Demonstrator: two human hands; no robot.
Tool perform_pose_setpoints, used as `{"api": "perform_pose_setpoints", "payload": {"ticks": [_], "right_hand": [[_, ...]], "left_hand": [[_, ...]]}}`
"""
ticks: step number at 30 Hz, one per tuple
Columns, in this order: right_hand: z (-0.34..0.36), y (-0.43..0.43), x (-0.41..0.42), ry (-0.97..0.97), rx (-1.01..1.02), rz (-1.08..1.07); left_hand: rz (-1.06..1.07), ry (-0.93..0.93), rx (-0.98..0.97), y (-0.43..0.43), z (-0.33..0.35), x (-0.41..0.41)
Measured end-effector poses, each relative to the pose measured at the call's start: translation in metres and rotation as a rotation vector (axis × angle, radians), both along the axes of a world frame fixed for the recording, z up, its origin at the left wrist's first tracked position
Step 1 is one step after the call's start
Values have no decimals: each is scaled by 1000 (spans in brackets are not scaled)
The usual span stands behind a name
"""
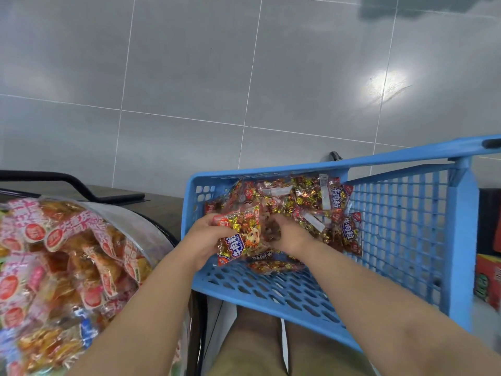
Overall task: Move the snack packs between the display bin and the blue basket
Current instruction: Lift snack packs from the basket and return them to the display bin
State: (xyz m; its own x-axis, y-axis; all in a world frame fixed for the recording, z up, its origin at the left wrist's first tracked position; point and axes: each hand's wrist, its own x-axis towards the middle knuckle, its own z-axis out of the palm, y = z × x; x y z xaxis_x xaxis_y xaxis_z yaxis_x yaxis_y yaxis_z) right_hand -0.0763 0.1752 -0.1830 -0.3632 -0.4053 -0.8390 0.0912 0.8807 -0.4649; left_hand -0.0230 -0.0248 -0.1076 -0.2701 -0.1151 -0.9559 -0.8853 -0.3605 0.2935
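A blue plastic basket (406, 240) sits in front of me at centre right, with several red-and-gold snack packs (306, 196) piled at its far end. My left hand (202, 240) grips one snack pack (238, 240) at its left edge, just above the basket floor. Beside it, my right hand (287, 234) reaches into the pile with curled fingers on other packs. The clear display bin (130, 215) stands at the left, heaped with pink-and-orange snack packs (67, 253).
Grey tiled floor (244, 77) fills the top of the view. A black bar (67, 180) runs behind the display bin. A red box (488, 280) stands at the right edge, beyond the basket wall. My legs show below the basket.
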Motion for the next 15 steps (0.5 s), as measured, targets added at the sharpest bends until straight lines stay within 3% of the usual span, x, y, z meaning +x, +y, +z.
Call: {"api": "perform_pose_setpoints", "payload": {"ticks": [2, 5, 9, 15], "right_hand": [[-11, 3, 9, 19, 69, 75], [-24, 11, 15, -10, 77, 20], [-21, 25, 19, -91, 46, -152], [20, 60, -1, 3, -89, -406]], "left_hand": [[21, 11, 8, 0, -2, 9], [110, 41, -35, 2, -3, 18], [195, 75, -139, 2, -5, 19], [126, 143, -252, 3, -1, 9]]}}
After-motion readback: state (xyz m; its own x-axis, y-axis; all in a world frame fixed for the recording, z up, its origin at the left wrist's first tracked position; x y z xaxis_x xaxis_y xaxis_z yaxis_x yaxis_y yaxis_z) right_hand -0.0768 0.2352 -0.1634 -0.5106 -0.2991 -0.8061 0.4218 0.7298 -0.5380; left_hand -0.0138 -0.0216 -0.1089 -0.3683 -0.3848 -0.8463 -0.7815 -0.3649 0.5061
